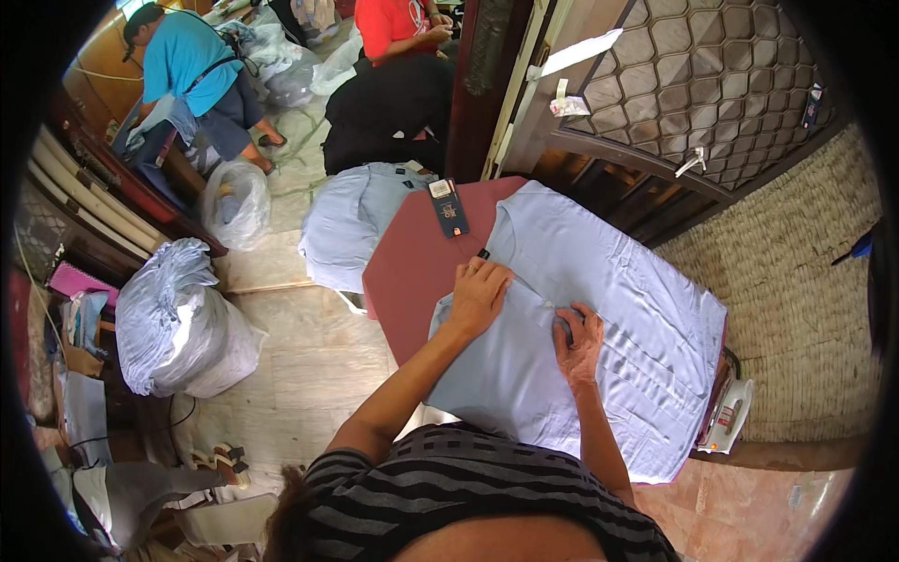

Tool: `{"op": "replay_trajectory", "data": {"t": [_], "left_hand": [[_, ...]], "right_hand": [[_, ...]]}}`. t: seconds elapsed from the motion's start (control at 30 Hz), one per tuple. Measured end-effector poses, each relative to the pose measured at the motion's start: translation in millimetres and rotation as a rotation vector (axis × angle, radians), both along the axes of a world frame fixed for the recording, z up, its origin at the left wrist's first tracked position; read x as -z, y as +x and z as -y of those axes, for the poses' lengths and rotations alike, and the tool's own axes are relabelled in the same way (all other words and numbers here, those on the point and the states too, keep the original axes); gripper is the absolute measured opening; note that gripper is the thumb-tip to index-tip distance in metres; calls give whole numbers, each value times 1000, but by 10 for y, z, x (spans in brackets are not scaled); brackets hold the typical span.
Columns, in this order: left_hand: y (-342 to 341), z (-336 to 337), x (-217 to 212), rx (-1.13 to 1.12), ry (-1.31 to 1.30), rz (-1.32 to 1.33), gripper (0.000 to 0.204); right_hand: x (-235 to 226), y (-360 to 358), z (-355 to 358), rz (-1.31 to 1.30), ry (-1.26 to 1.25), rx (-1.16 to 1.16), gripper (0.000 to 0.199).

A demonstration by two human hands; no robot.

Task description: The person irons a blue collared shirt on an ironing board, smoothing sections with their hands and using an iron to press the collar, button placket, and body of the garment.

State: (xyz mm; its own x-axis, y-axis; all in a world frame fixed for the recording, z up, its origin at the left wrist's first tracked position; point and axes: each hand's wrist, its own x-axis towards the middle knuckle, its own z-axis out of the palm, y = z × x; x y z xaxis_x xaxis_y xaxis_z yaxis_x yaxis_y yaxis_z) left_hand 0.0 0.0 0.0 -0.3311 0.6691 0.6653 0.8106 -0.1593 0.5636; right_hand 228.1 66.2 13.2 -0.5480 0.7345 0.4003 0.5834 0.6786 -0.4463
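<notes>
A light blue garment is spread over a maroon-topped ironing board. My left hand lies on the cloth by the neckline, its fingers extended toward a small dark label. My right hand rests on the garment's middle, fingers and thumb curled round a small grey-dark patch; whether that is a thing or shaded cloth I cannot make out. Beyond the left hand, a dark hang tag with a pale sticker lies on the bare maroon cover.
An iron with a lit orange light stands at the board's right end. Light blue clothes are heaped behind the board, and a bagged pile stands left. A metal-mesh door flanks the far right. Two other people are at the back.
</notes>
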Motion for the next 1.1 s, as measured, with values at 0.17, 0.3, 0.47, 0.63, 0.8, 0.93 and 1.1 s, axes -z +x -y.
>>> {"op": "replay_trajectory", "data": {"t": [0.17,0.3,0.47,0.63,0.8,0.93,1.1], "left_hand": [[-47,-52,12,-46,-90,-7,11],[-15,-87,8,-55,-91,15,12],[-75,-66,5,-23,-160,106,15],[-107,-91,23,-2,-102,131,14],[-103,-113,27,16,-71,105,12],[-188,-54,2,84,-51,103,13],[-379,615,-171,-152,-189,89,19]], "right_hand": [[23,-32,6,-35,48,11,24],[49,15,-123,-66,74,-31,22],[25,-13,-136,-45,42,-26,20],[-48,-136,-249,-98,34,-33,14],[-98,-834,-301,-258,-12,-265,11],[59,-1115,-284,-245,43,-292,14],[83,-1082,-315,-222,49,-299,16]]}}
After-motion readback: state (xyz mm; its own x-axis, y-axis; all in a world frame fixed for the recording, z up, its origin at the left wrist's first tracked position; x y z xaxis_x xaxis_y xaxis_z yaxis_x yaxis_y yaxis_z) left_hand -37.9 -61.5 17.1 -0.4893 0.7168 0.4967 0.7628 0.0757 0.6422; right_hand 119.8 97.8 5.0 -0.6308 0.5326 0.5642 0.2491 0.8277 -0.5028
